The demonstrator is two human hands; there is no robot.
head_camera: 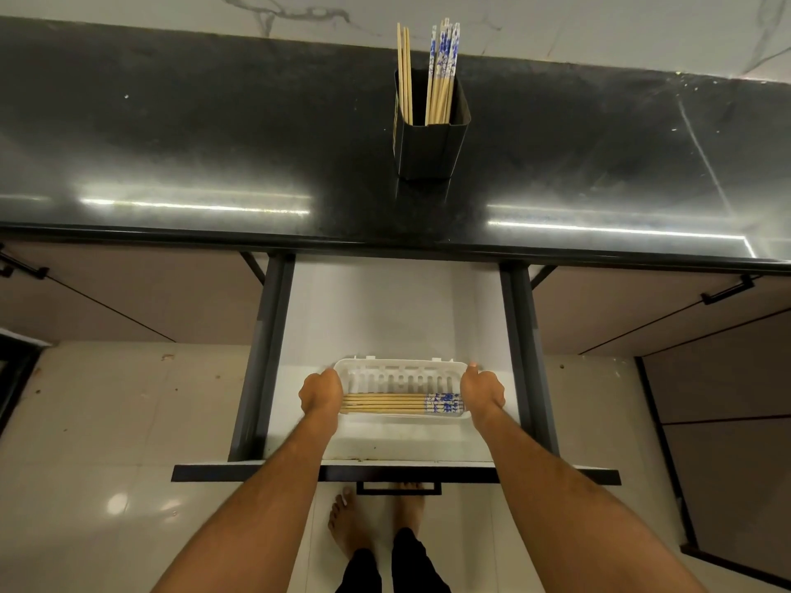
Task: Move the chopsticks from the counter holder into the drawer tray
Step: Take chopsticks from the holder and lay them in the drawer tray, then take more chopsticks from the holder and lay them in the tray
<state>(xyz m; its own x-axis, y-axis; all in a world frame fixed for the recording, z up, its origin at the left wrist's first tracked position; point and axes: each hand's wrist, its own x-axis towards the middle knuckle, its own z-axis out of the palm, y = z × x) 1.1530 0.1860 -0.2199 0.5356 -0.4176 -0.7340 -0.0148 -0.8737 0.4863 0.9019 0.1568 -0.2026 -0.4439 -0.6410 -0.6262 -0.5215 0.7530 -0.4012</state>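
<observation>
Now the left hand (322, 392) grips the tray (400, 366) end; the right hand (483, 390) grips the other.

Drawer (398, 318) floor bare behind tray (400, 366); walls flank it.

Black counter (214, 134) with chopstick holder (430, 147)

Tan chopsticks (385, 403) with blue-and-white patterned ends, white tray (398, 365), black holder (430, 151).
</observation>
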